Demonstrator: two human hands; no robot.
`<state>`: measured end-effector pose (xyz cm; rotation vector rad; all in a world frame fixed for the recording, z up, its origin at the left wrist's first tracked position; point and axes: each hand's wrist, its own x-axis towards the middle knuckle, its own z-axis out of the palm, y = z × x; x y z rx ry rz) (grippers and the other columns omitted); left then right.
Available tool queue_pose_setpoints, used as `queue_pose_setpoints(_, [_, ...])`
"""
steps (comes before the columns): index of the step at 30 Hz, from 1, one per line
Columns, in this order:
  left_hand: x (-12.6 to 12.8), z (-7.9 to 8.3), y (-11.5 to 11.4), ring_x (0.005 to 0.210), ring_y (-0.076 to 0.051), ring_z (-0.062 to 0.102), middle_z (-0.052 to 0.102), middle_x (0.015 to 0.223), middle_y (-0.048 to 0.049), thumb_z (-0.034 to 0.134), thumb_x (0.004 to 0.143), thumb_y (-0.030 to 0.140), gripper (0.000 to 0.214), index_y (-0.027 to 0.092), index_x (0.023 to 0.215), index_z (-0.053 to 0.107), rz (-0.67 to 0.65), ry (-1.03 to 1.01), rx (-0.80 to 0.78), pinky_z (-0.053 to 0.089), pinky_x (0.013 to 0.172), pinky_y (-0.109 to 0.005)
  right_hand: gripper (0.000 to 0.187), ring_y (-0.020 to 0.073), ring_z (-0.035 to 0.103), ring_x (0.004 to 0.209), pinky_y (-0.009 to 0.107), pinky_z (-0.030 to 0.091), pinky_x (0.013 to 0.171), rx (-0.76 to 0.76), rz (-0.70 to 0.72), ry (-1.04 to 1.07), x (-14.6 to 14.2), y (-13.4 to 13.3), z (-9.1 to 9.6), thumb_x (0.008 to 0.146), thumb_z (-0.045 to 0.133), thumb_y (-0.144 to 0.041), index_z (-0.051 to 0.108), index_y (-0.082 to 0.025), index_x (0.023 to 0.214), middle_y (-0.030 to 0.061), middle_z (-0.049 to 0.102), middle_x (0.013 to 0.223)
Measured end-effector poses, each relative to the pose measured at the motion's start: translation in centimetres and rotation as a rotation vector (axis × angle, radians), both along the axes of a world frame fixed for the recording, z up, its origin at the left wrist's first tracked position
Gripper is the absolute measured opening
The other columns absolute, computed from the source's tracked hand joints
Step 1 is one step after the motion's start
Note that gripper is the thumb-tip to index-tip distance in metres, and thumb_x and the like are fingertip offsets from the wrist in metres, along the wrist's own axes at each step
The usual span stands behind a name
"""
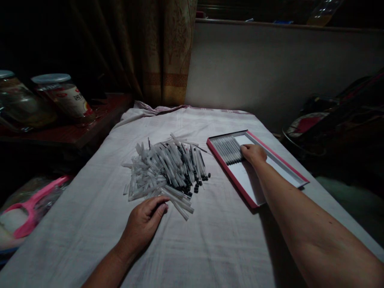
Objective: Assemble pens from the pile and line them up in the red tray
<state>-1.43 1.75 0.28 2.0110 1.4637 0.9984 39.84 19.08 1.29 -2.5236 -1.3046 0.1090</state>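
— Right of centre, in that red-edged box (231, 179), do you see the row of pens (228, 150)? They lie side by side across its upper end and fill only that part.
— And the rest of the box?
— Bare white bottom, from the row down to the near corner. So I'd judge the packing has barely begun, with one short row in and plenty of room left.
— What about the right hand (254, 154)?
— It sits inside the box at the lower right end of the row, with the fingers bent down onto the pens. Whether they grip one or only press on them, I can't tell from where I stand.
— How much is left outside?
— Most of it, I'd say. The heap of pens (168, 170) in the middle of the frame lies criss-cross on the cloth-covered desk (216, 240), and it's far bigger than the row. A few loose black caps (196, 187) sit at its lower right edge.
— And the left hand (144, 224)?
— Low and left of centre, palm down on the cloth. The fingers are loose and unclenched, with the tips touching the nearest pens of the heap. It holds nothing.
— Anything else around?
— Two lidded jars (64, 98) on a dark side table at upper left, a pink plastic thing (30, 204) at lower left, a curtain (168, 52) up top, and dark bags (339, 120) at the right.
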Motion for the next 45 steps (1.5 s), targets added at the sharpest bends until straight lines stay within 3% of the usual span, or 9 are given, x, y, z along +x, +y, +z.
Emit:
queue_pose_setpoints(8, [0.0,0.0,0.0,0.084,-0.018,0.074,0.078,0.092,-0.0010,0.057,0.088,0.034,0.022,0.025,0.098,0.075,-0.006,-0.010,0.002,0.058,0.078,-0.027,0.038,0.0314,0.067,0.100,0.033,0.048,0.074,-0.025,0.063,0.002,0.9,0.4,-0.1,0.085,0.051,-0.035,0.078,-0.023,0.109,0.0121,0.074,0.108])
queue_pose_setpoints(18, [0.1,0.1,0.1,0.084,-0.018,0.073,0.078,0.092,-0.0010,0.056,0.088,0.036,0.023,0.024,0.097,0.074,-0.018,-0.002,-0.009,0.057,0.079,-0.027,0.037,0.0243,0.070,0.090,0.027,0.051,0.070,0.033,0.110,0.092,3.0,-0.4,-0.3,0.082,0.053,-0.026,0.077,-0.018,0.109,0.0087,0.076,0.102])
queue_pose_setpoints(24, [0.2,0.2,0.1,0.087,-0.019,0.073,0.078,0.094,-0.0012,0.055,0.087,0.035,0.024,0.025,0.098,0.074,-0.017,-0.014,-0.030,0.057,0.081,-0.029,0.036,0.0230,0.071,0.090,0.027,0.052,0.074,0.095,0.147,0.123,2.6,-0.4,-1.2,0.074,0.060,-0.021,0.078,-0.019,0.105,0.0063,0.077,0.102])
queue_pose_setpoints(45, [0.2,0.4,0.0,0.087,-0.019,0.072,0.078,0.094,-0.0011,0.055,0.087,0.036,0.024,0.025,0.098,0.074,-0.015,-0.012,-0.056,0.057,0.082,-0.030,0.035,0.0264,0.069,0.099,0.029,0.051,0.076,0.086,0.172,0.065,1.8,-0.6,-1.1,0.079,0.058,-0.024,0.077,-0.021,0.108,0.0075,0.076,0.108])
